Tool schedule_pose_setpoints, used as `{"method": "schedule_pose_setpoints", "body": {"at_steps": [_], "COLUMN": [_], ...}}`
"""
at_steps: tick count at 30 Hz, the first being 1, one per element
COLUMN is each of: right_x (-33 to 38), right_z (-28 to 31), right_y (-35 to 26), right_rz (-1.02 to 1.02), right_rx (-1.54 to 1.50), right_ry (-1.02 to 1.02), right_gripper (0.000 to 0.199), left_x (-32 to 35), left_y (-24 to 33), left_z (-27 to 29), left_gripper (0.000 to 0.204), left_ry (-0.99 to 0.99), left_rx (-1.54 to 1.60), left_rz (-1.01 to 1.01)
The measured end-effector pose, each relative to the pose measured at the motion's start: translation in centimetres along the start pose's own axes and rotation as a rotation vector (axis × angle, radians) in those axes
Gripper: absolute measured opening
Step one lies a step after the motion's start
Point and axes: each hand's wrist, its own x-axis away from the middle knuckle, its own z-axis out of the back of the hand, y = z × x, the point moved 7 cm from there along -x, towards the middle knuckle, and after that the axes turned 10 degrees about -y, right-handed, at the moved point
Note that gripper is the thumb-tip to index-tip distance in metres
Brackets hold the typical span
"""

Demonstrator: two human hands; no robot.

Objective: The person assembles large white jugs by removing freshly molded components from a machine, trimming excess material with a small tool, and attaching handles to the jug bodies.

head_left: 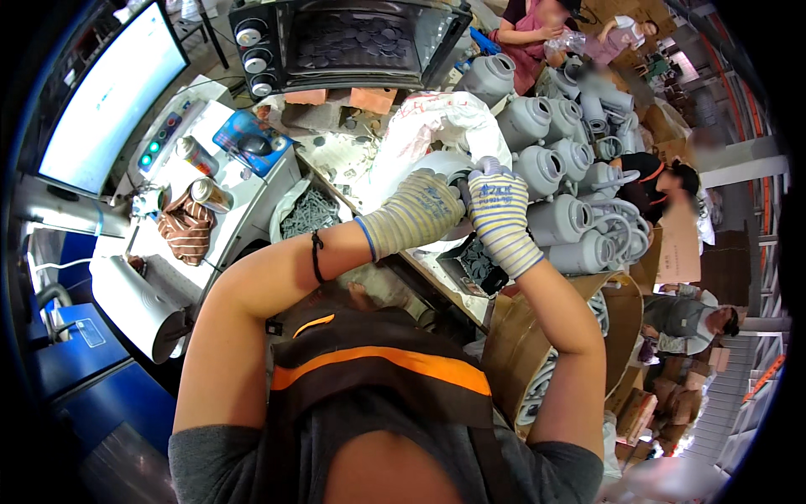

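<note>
Both my hands wear white knit gloves with stripes and meet over the workbench. My left hand [420, 208] has its fingers closed at a small dark piece [458, 179], which is mostly covered by the gloves. Against it from the other side, my right hand [502, 210] is closed too, fingers pointing away from me. What exactly each hand grips is hidden. Just beyond them lies a pale rounded object [438, 161] in front of a crumpled white plastic bag [403, 126]. Below my right hand is an open black box [472, 267] with dark flat parts.
Grey canisters [537, 172] crowd the right side. A cardboard drum [512, 336] with grey hoses stands by my right arm. An oven [353, 84] holding dark discs sits at the back. Left are a bag of screws [309, 212], drink cans [210, 195] and a monitor [113, 101]. Other people work at right.
</note>
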Motion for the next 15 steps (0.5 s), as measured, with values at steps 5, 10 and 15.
{"method": "schedule_pose_setpoints", "body": {"at_steps": [5,10,15], "right_x": [0.5,-1.0,-5.4], "right_z": [-0.8,-0.8,-1.7], "right_y": [1.8,-0.2,-3.7], "right_rz": [-0.15,-0.181,0.003], "right_rx": [-0.41,-0.333,-1.738], "right_ry": [-0.174,-0.467,-0.585], "right_gripper": [0.049,0.057,0.038], "left_x": [1.0,3.3,9.6], "left_y": [-0.8,-1.5,-11.6], "left_z": [-1.1,-1.0,0.6], "left_gripper": [0.012,0.018,0.049], "left_ry": [0.032,0.112,0.223], "left_rx": [0.013,0.107,0.446], "left_rz": [-0.04,-0.001,0.564]}}
